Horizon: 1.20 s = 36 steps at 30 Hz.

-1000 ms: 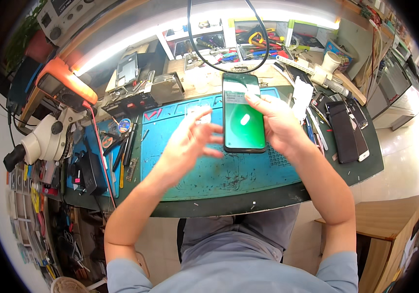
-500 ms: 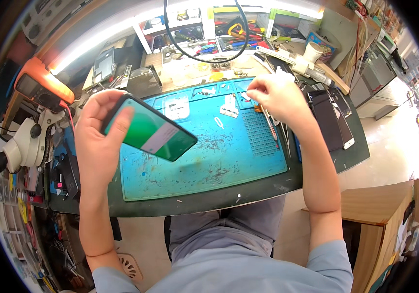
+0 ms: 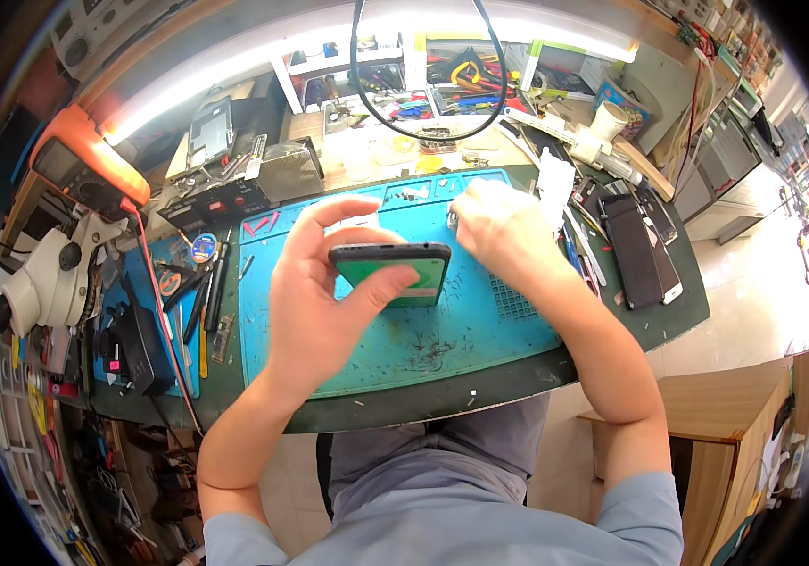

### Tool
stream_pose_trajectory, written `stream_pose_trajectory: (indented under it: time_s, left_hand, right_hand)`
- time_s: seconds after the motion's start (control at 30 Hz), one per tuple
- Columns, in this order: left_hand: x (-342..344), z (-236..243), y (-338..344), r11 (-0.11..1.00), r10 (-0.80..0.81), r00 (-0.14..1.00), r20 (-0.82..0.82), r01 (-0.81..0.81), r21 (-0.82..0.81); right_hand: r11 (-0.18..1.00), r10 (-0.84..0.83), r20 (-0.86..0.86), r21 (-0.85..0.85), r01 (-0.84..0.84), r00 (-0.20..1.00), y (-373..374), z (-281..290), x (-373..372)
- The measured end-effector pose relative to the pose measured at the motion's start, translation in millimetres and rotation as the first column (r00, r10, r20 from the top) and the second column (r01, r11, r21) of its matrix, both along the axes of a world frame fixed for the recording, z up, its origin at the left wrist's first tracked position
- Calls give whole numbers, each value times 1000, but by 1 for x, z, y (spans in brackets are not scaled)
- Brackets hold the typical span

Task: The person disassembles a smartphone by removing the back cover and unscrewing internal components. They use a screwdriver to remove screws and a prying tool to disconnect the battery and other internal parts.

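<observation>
My left hand [image 3: 315, 302] grips a smartphone [image 3: 390, 252] with a green screen above the blue repair mat [image 3: 461, 349]. The thumb lies across the screen, and the fingers curl behind the black case. The phone is tipped so that one short edge faces up. Beyond its right end, over the far part of the mat, my right hand [image 3: 499, 226] is closed with its fingertips bent together. A small greyish thing shows by those fingertips; I cannot tell whether it is held or lies on the mat.
An orange multimeter [image 3: 89, 165] stands far left, above a white microscope arm [image 3: 41, 283]. Pens and tools lie left of the mat. Dark phones [image 3: 635, 250] and screwdrivers lie to its right. Over the back of the bench hangs a black cable loop [image 3: 433, 135].
My left hand has moved right and tilted the phone from screen-up to edge-up. My right hand has come lower and left, closer to the phone, its fingers more curled.
</observation>
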<state>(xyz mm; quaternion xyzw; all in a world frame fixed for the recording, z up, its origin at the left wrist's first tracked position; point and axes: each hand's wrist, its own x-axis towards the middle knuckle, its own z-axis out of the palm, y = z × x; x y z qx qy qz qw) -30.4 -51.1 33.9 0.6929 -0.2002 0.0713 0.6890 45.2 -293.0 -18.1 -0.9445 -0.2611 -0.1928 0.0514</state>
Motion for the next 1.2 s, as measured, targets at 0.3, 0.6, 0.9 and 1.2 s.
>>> stream_pose_trajectory:
  time_s: [0.3, 0.6, 0.9, 1.2]
  left_hand:
    - [-1, -6, 17, 988, 85, 996, -5, -85, -131]
    - [-4, -8, 11, 997, 74, 996, 57, -74, 11]
    - [-2, -10, 9, 996, 85, 990, 110, -89, 25]
    - [-3, -10, 8, 997, 70, 991, 114, -73, 24]
  right_hand:
    - [537, 138, -267, 829, 155, 954, -2, 53, -17]
    - [666, 321, 177, 656, -355, 930, 32, 96, -64]
    - [677, 302, 255, 621, -395, 918, 36, 78, -61]
    - [665, 326, 251, 624, -410, 911, 34, 78, -62]
